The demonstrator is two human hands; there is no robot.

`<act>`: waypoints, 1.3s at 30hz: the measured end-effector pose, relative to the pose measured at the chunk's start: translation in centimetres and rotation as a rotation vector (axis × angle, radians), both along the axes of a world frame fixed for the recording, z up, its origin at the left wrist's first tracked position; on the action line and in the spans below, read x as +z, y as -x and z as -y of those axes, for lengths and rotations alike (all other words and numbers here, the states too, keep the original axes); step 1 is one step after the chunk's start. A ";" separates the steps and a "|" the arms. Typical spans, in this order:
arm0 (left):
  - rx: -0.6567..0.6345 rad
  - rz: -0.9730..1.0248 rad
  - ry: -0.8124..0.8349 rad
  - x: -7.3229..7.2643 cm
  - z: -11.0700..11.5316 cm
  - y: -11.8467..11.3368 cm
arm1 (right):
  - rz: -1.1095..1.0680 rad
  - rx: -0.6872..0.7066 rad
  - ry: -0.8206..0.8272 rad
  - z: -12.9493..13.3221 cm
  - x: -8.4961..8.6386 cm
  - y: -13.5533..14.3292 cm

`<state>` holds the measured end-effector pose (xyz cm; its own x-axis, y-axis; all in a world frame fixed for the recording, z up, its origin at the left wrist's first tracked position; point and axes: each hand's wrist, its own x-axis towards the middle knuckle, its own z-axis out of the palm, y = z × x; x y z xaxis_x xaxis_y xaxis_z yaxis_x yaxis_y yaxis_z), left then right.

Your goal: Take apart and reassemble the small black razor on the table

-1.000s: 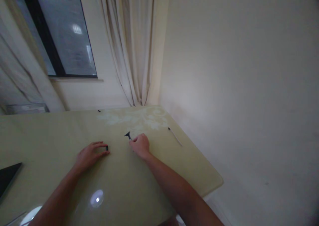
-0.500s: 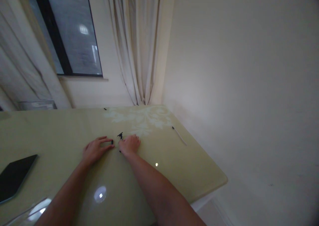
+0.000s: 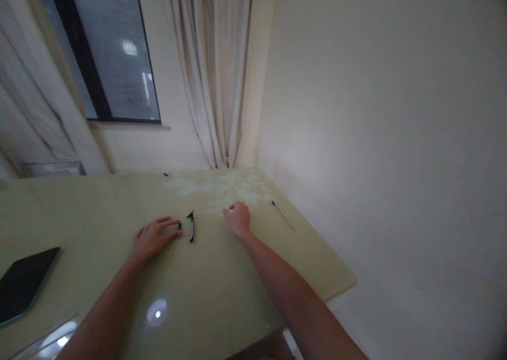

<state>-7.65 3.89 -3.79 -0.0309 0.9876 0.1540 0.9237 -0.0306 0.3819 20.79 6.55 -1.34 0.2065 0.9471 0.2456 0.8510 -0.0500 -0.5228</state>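
My left hand (image 3: pixel 154 238) rests on the table with thumb and fingertips closed on a small dark block (image 3: pixel 179 226). Just right of it lies a slim black and grey tool (image 3: pixel 192 230) with a T-shaped top; its exact kind is unclear. My right hand (image 3: pixel 238 218) is farther right, above the table and away from that tool. Its fingers are loosely bent, the thumb stands apart, and nothing shows between them. Beyond it, near the table's right edge, is a thin white pen (image 3: pixel 283 215) with a dark end.
The glossy yellowish table (image 3: pixel 190 291) ends at a wall (image 3: pixel 376 138) on the right. A dark flat tablet-like slab (image 3: pixel 27 283) lies at left. A tiny black piece (image 3: pixel 166 175) is by the back edge, with a curtain (image 3: pixel 222 85) behind.
My right hand has moved right, off the black and grey tool, which now lies uncovered on the table. My left hand stays in place with the dark block.
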 end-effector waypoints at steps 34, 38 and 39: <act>0.133 -0.118 0.192 3.0 5.3 -8.1 | -0.024 0.154 0.162 1.6 -0.4 7.0; 0.134 -0.133 0.198 3.2 5.5 -8.3 | -0.046 0.130 0.166 1.3 -0.5 7.1; 0.129 -0.134 0.200 3.2 5.5 -8.3 | -0.045 0.122 0.170 1.3 -0.5 6.9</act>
<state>0.70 -1.64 -0.55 -0.1508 0.9880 -0.0330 0.9577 0.1542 0.2428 13.85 5.30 -1.83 0.0949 0.9928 0.0734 0.8320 -0.0386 -0.5534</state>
